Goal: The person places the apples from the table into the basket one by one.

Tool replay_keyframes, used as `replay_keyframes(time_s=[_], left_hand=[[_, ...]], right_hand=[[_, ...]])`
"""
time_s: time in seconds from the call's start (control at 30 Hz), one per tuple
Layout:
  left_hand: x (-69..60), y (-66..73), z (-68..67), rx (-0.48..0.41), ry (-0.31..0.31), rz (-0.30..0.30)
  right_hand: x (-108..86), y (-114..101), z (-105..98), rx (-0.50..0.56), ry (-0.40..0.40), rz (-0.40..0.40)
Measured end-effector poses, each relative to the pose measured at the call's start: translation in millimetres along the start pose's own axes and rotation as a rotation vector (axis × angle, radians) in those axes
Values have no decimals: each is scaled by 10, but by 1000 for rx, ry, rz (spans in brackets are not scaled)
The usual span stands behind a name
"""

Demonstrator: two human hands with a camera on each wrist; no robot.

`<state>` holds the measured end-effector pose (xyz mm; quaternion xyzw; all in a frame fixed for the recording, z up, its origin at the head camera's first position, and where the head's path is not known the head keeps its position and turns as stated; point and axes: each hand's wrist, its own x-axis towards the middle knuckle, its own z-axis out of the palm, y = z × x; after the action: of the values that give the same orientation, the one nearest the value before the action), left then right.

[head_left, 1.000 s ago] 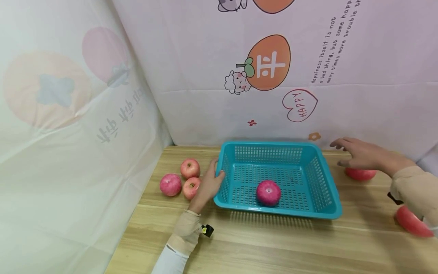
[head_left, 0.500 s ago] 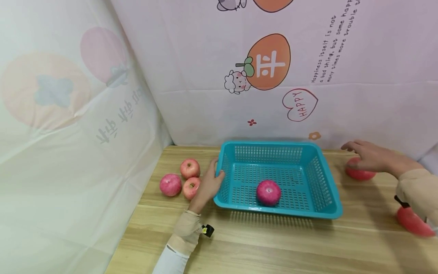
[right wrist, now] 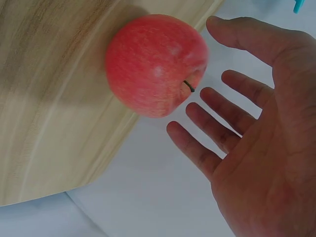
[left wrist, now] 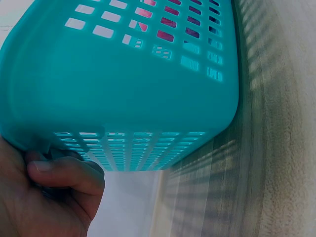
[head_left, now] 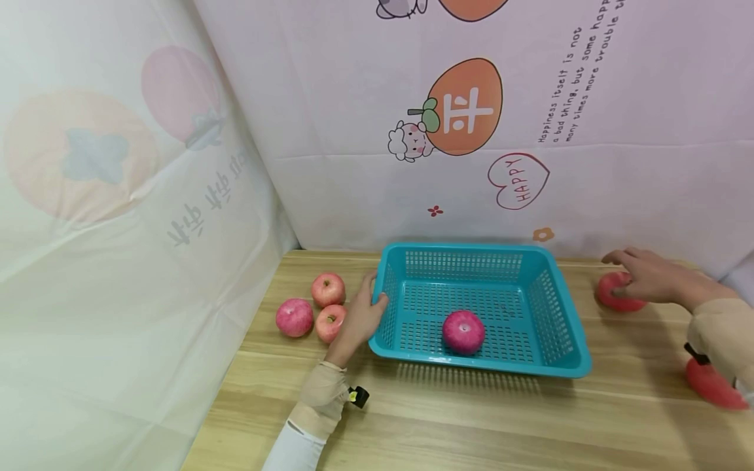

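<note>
My left hand [head_left: 357, 318] grips the left rim of a turquoise plastic basket [head_left: 480, 365]; in the left wrist view its fingers [left wrist: 69, 173] curl at the basket's edge. Inside the basket lies one deep pink round fruit [head_left: 463, 331]. Over at the right, my right hand [head_left: 654, 278] hovers by a red apple [head_left: 615, 292], partly covering it in the head view. The right wrist view has this apple [right wrist: 153, 66], with its stem, on the wooden table beside my spread fingertips [right wrist: 175, 129]. A gap shows between fingers and apple there.
Two light red apples [head_left: 328, 290] and a deep pink round fruit [head_left: 294, 318] sit left of the basket on the wooden table [head_left: 448, 425]. Another red fruit [head_left: 709, 386] lies under the right forearm. A printed cloth [head_left: 353, 196] hangs behind the table.
My right hand has moved to the right and slightly down, closer to the red apple. The left hand and basket have stayed in place.
</note>
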<state>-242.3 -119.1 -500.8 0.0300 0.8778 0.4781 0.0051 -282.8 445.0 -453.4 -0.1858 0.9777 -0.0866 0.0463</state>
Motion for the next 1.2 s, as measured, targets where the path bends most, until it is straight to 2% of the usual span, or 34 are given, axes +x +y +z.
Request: replay_keyframes(time_s=[0.23,0.5,0.9,1.2], left_hand=[[-3,11,5,-1,14,6],[3,18,12,-1,16,9],[-7,3,6,-17,1,-9],[5,-6,6,-4,9,-3]], right_hand=[[-16,32,43,7,-42,39],[-27,45,93,65,-77,67],[10,121,217,62,-58,46],[-5,87,215,113,-84,76]])
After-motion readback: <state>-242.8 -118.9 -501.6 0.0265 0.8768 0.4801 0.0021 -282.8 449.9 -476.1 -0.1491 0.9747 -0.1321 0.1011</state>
